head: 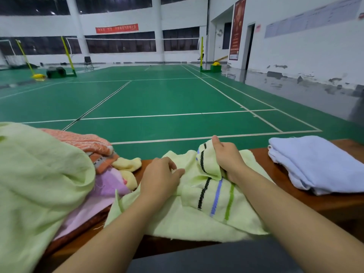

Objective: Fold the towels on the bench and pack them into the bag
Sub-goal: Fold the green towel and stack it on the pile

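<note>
Landmark: we place everything against the striped towel (206,198), pale green with black, blue and green stripes, rumpled on the brown table (325,203) right in front of us.
Right hand (226,156): at the towel's far edge, fingers curled round a bunched corner, thumb up; clamped on the cloth.
Left hand (160,178): on the towel's left part, fingers bent onto the fabric; we can't tell if it pinches or only presses.
Hands: apart, both on the same towel.
Folded towel (315,164): pale blue, right of the striped towel, on the table, not touching it.
Unfolded pile: left of the striped towel, a big light green towel (39,184) on top, an orange towel (82,140) behind, a pink towel (98,201) under, a yellow cloth (128,164) poking out.
Beyond: green court floor (157,99) with white lines.
</note>
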Motion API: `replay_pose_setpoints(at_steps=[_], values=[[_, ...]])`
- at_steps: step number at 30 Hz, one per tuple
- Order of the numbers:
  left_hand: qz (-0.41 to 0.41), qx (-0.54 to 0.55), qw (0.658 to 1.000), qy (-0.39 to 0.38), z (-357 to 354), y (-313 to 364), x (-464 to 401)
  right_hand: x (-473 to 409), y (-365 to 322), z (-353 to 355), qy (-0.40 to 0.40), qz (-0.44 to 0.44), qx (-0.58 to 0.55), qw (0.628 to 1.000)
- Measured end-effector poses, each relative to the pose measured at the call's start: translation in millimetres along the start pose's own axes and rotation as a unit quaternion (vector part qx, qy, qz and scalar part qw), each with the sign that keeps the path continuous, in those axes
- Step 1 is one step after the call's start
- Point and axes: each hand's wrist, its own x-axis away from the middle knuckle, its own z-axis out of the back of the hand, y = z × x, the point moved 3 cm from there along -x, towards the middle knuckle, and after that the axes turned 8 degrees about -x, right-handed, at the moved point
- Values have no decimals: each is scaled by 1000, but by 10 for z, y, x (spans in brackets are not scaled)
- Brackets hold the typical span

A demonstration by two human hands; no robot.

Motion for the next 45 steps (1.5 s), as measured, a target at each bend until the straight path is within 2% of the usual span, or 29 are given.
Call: replay_pose_setpoints(at_steps=[4, 7, 9, 12, 13, 14, 17, 22, 28, 34, 36, 38, 40, 41, 43, 45], values=[[3, 19, 1000, -19, -10, -31, -63, 45, -23, 1, -9, 14, 2, 1000], [48, 140, 989, -2, 56, -89, -157, 90, -95, -7, -10, 44, 7, 999], [107, 287, 952, 17, 117, -160, -218, 117, -168, -34, -6, 68, -2, 998], [164, 514, 842, -19, 205, -143, -209, 193, -327, -167, -25, 111, -15, 993], [162, 548, 820, -28, 220, -115, -193, 232, -387, -234, -36, 131, -9, 991], [154, 555, 817, -29, 227, -90, -187, 264, -436, -305, -46, 152, -2, 987], [124, 538, 833, -26, 211, -32, -175, 333, -526, -504, -58, 190, 7, 980], [63, 491, 868, -33, 170, 9, -169, 412, -596, -641, -65, 186, 16, 980], [116, 523, 840, -84, 205, -75, -175, 513, -598, -851, -201, 134, 60, 969], [155, 504, 849, -21, 248, -232, -206, 621, -602, -987, -280, 83, 38, 956], [161, 454, 876, 11, 302, -300, -244, 614, -622, -964, -282, 89, 39, 955], [158, 382, 909, 49, 418, -394, -300, 632, -735, -850, -252, 134, 59, 957], [175, 354, 916, 67, 498, -515, -363, 708, -917, -675, -263, 197, 102, 939], [192, 381, 902, 60, 507, -571, -392, 757, -984, -585, -303, 211, 148, 918], [224, 476, 850, 28, 486, -603, -409, 839, -982, -472, -403, 193, 300, 843], [243, 505, 828, 1, 477, -596, -409, 878, -876, -392, -431, 169, 433, 773]])
